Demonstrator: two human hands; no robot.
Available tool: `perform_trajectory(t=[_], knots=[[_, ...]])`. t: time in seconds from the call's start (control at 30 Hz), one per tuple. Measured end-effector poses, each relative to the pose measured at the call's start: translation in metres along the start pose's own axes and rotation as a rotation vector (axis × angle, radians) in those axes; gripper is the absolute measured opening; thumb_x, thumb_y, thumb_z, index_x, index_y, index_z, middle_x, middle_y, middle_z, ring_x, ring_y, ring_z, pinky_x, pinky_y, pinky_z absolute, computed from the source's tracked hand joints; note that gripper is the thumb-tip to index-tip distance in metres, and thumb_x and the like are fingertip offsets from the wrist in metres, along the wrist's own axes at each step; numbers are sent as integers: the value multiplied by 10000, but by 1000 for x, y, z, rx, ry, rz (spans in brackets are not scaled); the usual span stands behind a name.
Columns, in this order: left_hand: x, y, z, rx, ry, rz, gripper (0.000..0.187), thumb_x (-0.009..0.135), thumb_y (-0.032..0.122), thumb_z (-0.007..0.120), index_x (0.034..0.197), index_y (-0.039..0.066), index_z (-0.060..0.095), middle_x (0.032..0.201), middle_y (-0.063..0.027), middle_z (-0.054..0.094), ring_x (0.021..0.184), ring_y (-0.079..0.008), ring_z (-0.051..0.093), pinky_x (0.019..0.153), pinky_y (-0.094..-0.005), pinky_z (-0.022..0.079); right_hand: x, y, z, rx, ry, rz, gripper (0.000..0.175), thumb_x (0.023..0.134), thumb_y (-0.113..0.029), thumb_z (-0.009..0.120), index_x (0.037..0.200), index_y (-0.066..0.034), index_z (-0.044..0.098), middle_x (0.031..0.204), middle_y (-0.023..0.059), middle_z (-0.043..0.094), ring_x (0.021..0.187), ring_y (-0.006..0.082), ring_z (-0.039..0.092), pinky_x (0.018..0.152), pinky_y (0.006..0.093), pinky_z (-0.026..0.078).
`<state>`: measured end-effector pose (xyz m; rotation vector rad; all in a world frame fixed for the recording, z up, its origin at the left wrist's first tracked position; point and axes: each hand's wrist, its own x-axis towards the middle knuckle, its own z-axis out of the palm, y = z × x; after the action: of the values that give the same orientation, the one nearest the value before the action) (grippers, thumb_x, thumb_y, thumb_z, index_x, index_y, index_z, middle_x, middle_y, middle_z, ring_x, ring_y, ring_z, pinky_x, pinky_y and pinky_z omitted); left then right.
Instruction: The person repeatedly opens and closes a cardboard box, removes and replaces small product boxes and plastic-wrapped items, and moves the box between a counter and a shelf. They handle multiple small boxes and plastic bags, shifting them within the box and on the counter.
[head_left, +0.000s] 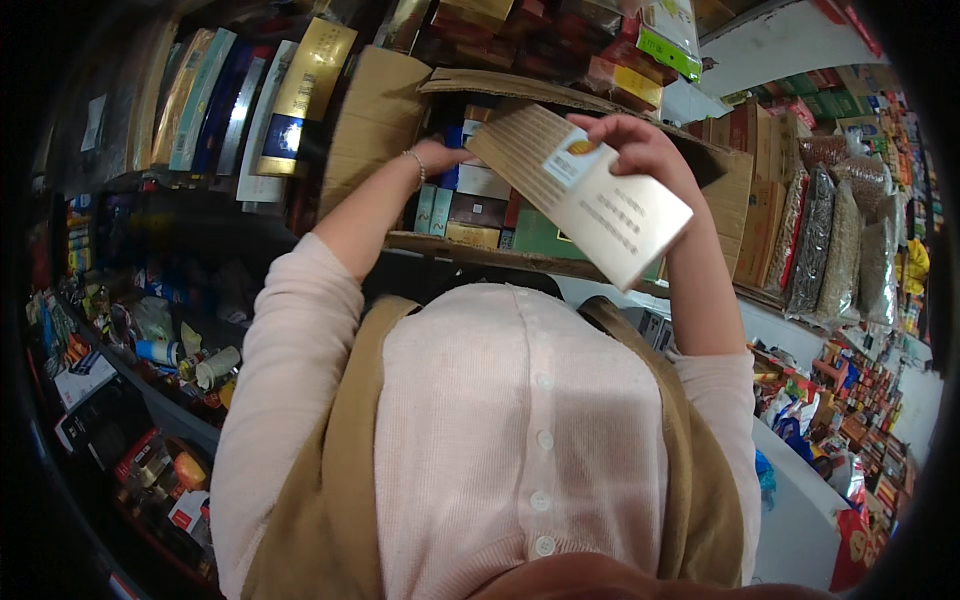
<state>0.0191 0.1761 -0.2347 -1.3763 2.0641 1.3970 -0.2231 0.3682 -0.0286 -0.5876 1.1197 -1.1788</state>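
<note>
My right hand (643, 148) grips a flat white-and-brown carton (592, 191) by its upper edge. The carton hangs tilted above an open cardboard box (375, 112). One half of it is striped brown, the other white with lines of writing, and a pale label with a gold oval sits between. My left hand (444, 156), with a bracelet at the wrist, reaches into the box at its left side. Its fingertips are at the carton's left corner, partly hidden, and whether they grip it I cannot tell. Below lie several small packs (480, 210) and a green pack (546, 234).
Tall cartons, one gold and blue (307, 97), stand on the left. Stacked boxes (622, 79) rise behind the cardboard box. Clear bags of dry goods (840, 232) stand at right. A cluttered counter (176, 409) lies lower left, and a white counter (799, 495) lower right.
</note>
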Motion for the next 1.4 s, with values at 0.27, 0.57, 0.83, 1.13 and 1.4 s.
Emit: perform_trajectory(t=[0.27,0.57,0.83,1.13,1.4], knots=[[-42,-19,55,201,237,127,1107,724,453,744,1449,-154,168,1325,-323,500,1226,-389,518,1021,-393,446,125,10,11,-509,-78,44,336,765,-62,558,1062,18,692,1093,133,686,949,229,661,819,322,534],[-79,-14,44,260,301,359,680,758,413,732,1244,-34,570,1270,-262,565,1182,-389,534,1020,-417,432,235,38,70,-860,-152,173,194,802,-200,643,867,-34,720,843,157,707,731,298,699,626,426,588],[-174,46,-43,240,734,496,444,908,402,633,679,22,616,680,-181,597,656,-362,600,595,-442,467,226,31,31,-364,79,183,362,945,-305,591,1211,-62,634,1137,106,670,1069,238,639,872,386,553],[-85,113,-99,815,289,269,483,1006,380,434,924,-12,705,967,-230,686,912,-398,650,822,-480,516,-50,62,-100,-1904,85,-83,706,762,-544,722,1265,-78,553,1289,159,551,1184,353,517,965,466,467],[-41,117,-99,827,129,103,493,1008,417,415,1029,13,696,964,-219,686,925,-382,651,849,-470,500,-197,94,-51,-1302,149,-167,289,777,-298,758,906,-57,663,870,122,653,828,336,615,709,440,499]])
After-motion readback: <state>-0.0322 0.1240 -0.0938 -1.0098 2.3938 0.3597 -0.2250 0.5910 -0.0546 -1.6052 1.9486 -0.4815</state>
